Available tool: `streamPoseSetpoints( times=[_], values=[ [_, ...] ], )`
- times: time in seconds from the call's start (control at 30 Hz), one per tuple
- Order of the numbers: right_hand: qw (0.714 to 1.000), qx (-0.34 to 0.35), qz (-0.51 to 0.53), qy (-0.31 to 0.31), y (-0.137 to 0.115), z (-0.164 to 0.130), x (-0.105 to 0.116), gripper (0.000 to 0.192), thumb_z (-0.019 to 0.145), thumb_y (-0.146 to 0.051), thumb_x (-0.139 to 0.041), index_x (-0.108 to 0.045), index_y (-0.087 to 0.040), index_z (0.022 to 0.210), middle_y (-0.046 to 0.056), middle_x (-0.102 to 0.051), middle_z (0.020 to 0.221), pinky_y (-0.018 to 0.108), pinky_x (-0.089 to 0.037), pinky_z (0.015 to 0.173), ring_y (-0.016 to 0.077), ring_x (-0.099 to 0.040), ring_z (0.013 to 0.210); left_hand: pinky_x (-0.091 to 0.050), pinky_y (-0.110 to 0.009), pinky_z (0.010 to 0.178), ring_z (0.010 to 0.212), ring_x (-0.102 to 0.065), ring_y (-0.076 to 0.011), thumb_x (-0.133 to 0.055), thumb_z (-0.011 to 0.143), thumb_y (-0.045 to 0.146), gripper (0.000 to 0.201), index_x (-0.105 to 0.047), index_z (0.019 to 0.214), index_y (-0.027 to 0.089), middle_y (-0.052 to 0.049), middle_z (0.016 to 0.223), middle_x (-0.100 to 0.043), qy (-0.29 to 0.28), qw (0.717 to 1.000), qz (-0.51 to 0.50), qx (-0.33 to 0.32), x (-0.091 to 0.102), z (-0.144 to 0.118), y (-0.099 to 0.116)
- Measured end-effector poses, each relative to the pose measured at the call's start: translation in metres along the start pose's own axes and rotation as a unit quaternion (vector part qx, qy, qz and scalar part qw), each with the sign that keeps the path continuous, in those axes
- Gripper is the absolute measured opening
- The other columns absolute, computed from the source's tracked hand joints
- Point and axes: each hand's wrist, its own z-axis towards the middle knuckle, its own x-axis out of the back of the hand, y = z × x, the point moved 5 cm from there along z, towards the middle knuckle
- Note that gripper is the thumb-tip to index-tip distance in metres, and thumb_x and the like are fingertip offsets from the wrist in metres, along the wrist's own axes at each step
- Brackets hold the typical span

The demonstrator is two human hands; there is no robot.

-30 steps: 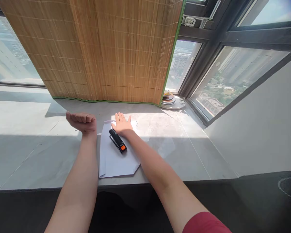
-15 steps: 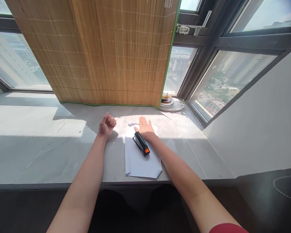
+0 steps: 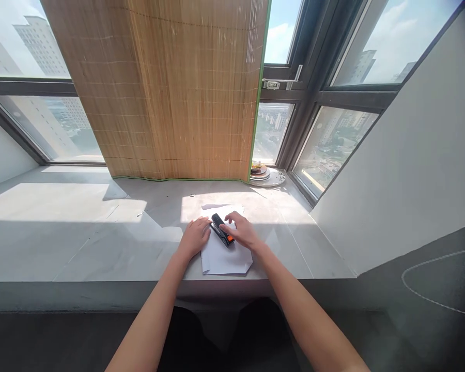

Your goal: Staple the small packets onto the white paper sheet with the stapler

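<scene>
A black stapler (image 3: 219, 227) with an orange patch near its lower end lies slantwise on white paper sheets (image 3: 225, 261). My left hand (image 3: 196, 236) rests flat at the left edge of the paper, its fingertips close to the stapler. Over the right side of the stapler is my right hand (image 3: 242, 230), thumb and fingers bent and apart. Its thumb overlaps the stapler, but whether it presses on it I cannot tell. Part of the stapler's lower end is hidden by that hand.
The paper lies near the front edge of a pale window ledge (image 3: 112, 253). Behind it hangs a bamboo blind (image 3: 182, 98) with green edging. Stacked plates (image 3: 260, 172) stand on a round board (image 3: 277, 178) in the back right corner. A white wall (image 3: 395, 170) rises on the right.
My left hand has come from a raised fist down onto the paper's left edge and opened. My right hand has shifted from lying flat above the stapler to its right side. The view has tilted upward.
</scene>
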Motion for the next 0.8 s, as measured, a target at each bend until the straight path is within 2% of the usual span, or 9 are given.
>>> streamPoseSetpoints(
  times=[0.07, 0.1, 0.23, 0.4, 0.5, 0.53, 0.57, 0.63, 0.8],
  values=[
    [0.999, 0.019, -0.039, -0.023, -0.007, -0.022, -0.007, 0.035, 0.088, -0.045, -0.074, -0.067, -0.025, 0.115, 0.005, -0.069, 0.109, 0.035, -0.050, 0.087, 0.0232, -0.063, 0.098, -0.028, -0.055, 0.130, 0.153, -0.042, -0.0287, -0.046, 0.103, 0.023, 0.043, -0.062, 0.143, 0.026, -0.009, 0.159, -0.054, -0.004, 1.000, 0.000, 0.002, -0.001, 0.002, -0.001],
    [0.998, 0.021, -0.047, -0.024, -0.007, -0.028, -0.010, 0.036, 0.087, -0.038, -0.075, -0.066, -0.025, 0.119, 0.006, -0.069, 0.111, 0.036, -0.050, 0.088, 0.0246, -0.063, 0.101, -0.029, -0.055, 0.129, 0.153, -0.043, -0.0280, -0.044, 0.103, 0.019, 0.045, -0.061, 0.144, 0.026, -0.009, 0.159, -0.054, -0.005, 1.000, -0.003, 0.004, -0.001, 0.002, -0.001],
    [1.000, -0.002, -0.026, 0.011, 0.003, -0.034, -0.013, 0.036, 0.088, -0.017, -0.065, -0.068, -0.026, 0.123, 0.008, -0.072, 0.116, 0.041, -0.052, 0.095, 0.0269, -0.064, 0.108, -0.031, -0.053, 0.128, 0.154, -0.043, -0.0272, -0.038, 0.096, 0.006, 0.058, -0.059, 0.147, 0.025, -0.009, 0.158, -0.055, -0.006, 1.000, -0.013, 0.017, -0.001, 0.004, -0.003],
    [0.998, 0.003, 0.028, 0.052, 0.016, -0.036, -0.007, 0.045, 0.086, -0.020, -0.070, -0.069, -0.027, 0.130, 0.008, -0.075, 0.124, 0.043, -0.054, 0.097, 0.0272, -0.068, 0.108, -0.031, -0.045, 0.129, 0.153, -0.044, -0.0236, -0.039, 0.089, 0.001, 0.065, -0.063, 0.144, 0.025, -0.007, 0.158, -0.056, 0.002, 0.998, -0.049, 0.027, 0.001, 0.003, -0.008],
    [0.988, 0.008, 0.056, 0.146, 0.017, -0.043, 0.006, 0.021, 0.094, -0.033, -0.067, -0.077, -0.027, 0.112, 0.007, -0.078, 0.117, 0.042, -0.055, 0.095, 0.0266, -0.069, 0.107, -0.035, -0.046, 0.127, 0.150, -0.048, -0.0242, -0.042, 0.086, 0.004, 0.063, -0.068, 0.139, 0.025, -0.005, 0.151, -0.063, 0.012, 0.994, -0.099, 0.033, 0.002, 0.005, -0.015],
    [0.983, 0.013, 0.058, 0.176, 0.015, -0.045, 0.010, 0.019, 0.098, -0.036, -0.062, -0.079, -0.027, 0.099, 0.006, -0.079, 0.112, 0.042, -0.055, 0.094, 0.0263, -0.069, 0.107, -0.037, -0.046, 0.125, 0.149, -0.050, -0.0250, -0.043, 0.085, 0.005, 0.061, -0.071, 0.136, 0.026, -0.005, 0.148, -0.065, 0.017, 0.992, -0.121, 0.039, 0.002, 0.005, -0.018],
    [0.978, 0.019, 0.059, 0.197, 0.013, -0.047, 0.013, 0.028, 0.101, -0.037, -0.057, -0.079, -0.027, 0.088, 0.006, -0.080, 0.106, 0.042, -0.054, 0.093, 0.0260, -0.069, 0.105, -0.039, -0.046, 0.124, 0.148, -0.051, -0.0260, -0.045, 0.085, 0.008, 0.059, -0.073, 0.133, 0.025, -0.005, 0.146, -0.067, 0.023, 0.988, -0.146, 0.043, 0.002, 0.006, -0.021],
    [0.974, 0.035, 0.067, 0.214, 0.010, -0.048, 0.016, 0.039, 0.103, -0.038, -0.052, -0.079, -0.027, 0.077, 0.005, -0.080, 0.101, 0.041, -0.054, 0.092, 0.0248, -0.069, 0.101, -0.042, -0.046, 0.121, 0.143, -0.055, -0.0286, -0.047, 0.085, 0.014, 0.053, -0.076, 0.128, 0.024, -0.005, 0.141, -0.070, 0.038, 0.977, -0.203, 0.048, 0.003, 0.006, -0.026],
    [0.973, 0.032, 0.084, 0.211, 0.011, -0.045, 0.015, 0.037, 0.098, -0.035, -0.055, -0.080, -0.028, 0.072, 0.004, -0.080, 0.102, 0.039, -0.053, 0.088, 0.0235, -0.067, 0.096, -0.043, -0.048, 0.119, 0.129, -0.064, -0.0316, -0.053, 0.089, 0.031, 0.036, -0.080, 0.111, 0.021, -0.008, 0.126, -0.076, 0.108, 0.928, -0.352, 0.051, 0.008, 0.004, -0.028]
  ],
)
